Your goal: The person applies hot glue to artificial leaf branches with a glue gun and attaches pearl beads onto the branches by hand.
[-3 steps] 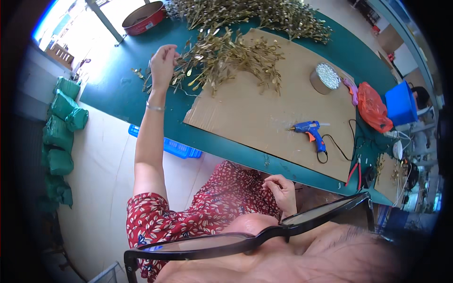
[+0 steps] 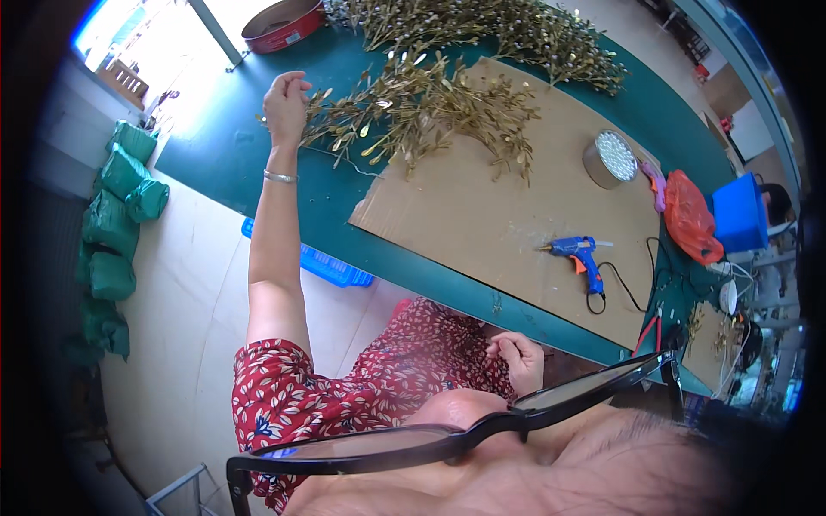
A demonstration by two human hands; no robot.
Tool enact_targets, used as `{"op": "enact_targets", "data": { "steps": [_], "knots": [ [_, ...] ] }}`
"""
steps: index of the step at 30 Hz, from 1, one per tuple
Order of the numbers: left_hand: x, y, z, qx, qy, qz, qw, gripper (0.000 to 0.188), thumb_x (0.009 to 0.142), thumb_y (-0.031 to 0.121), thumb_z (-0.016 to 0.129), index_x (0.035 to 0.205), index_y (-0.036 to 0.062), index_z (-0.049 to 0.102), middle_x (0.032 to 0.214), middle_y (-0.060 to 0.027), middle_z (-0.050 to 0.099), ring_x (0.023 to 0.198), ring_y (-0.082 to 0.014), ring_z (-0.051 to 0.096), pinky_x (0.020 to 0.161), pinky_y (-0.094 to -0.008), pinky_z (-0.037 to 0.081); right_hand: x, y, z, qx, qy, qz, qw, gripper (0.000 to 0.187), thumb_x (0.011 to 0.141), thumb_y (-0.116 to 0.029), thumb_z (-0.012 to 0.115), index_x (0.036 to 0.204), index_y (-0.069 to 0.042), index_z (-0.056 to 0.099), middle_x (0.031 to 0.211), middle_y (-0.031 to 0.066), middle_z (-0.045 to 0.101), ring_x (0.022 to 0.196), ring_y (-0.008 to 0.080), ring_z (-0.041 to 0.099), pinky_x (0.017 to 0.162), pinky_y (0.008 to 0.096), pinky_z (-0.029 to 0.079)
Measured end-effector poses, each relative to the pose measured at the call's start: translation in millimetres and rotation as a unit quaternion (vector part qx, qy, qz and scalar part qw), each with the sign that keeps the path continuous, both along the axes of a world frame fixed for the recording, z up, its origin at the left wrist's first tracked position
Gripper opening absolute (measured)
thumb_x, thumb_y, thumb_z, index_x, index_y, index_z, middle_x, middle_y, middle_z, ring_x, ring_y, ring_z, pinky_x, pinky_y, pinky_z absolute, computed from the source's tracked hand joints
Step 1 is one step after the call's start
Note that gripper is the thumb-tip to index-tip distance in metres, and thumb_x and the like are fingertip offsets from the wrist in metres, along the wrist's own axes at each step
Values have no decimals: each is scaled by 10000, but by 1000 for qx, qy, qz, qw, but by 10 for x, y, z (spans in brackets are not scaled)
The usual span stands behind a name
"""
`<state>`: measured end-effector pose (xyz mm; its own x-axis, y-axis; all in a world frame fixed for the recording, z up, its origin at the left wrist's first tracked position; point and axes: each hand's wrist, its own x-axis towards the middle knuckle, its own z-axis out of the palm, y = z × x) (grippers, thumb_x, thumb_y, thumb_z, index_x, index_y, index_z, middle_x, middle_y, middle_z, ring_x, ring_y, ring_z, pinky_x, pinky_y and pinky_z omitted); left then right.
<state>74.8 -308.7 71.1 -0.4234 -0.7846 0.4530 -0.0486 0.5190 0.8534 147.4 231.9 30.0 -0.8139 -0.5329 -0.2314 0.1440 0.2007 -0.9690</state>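
My left hand (image 2: 286, 107) reaches far over the table, beside the left end of a pile of gold-leaved artificial branches (image 2: 422, 112). Its fingers are curled together, and whatever may be in them is hidden. A few leaves show just left of that hand. Close to my body, by the table's near edge, my right hand (image 2: 518, 361) is held up with curled fingers. I cannot make out anything in it. On a brown cardboard sheet (image 2: 465, 224) lies a blue hot glue gun (image 2: 578, 254) with an orange trigger. A round tin of pale beads (image 2: 613, 159) stands farther back.
More beaded branches (image 2: 551, 43) lie along the far side of the green table (image 2: 206, 163). A red round tin (image 2: 284, 26) stands at the far left. On the right are a red plastic bag (image 2: 691, 219), a blue bin (image 2: 740, 213), red-handled pliers (image 2: 648, 335) and cords.
The view has shifted, so the table and its things sit slightly farther right and lower. My left hand has moved a little left relative to the branches. My right hand stays curled near my body.
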Motion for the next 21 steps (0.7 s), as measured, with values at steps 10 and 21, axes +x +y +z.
{"op": "enact_targets", "data": {
  "steps": [10, 21],
  "knots": [
    [527, -463, -526, -71, -471, 148, 867, 334, 803, 341, 656, 1041, 108, 630, 995, -134, 675, 973, -324, 625, 848, -420, 474, 60, 110, -399, 52, -18, -7, 998, 212, 937, -158, 556, 861, 31, 616, 724, 71, 639, 634, 119, 601, 602, 246, 499],
    [836, -858, -618, -234, -310, 270, 881, 278, 902, 328, 544, 881, 66, 634, 857, -149, 662, 824, -348, 627, 674, -431, 487, 31, 184, -439, 24, -67, -17, 997, 131, 907, -108, 558, 897, -1, 632, 737, 44, 638, 671, 89, 598, 602, 218, 468]
  ]
}}
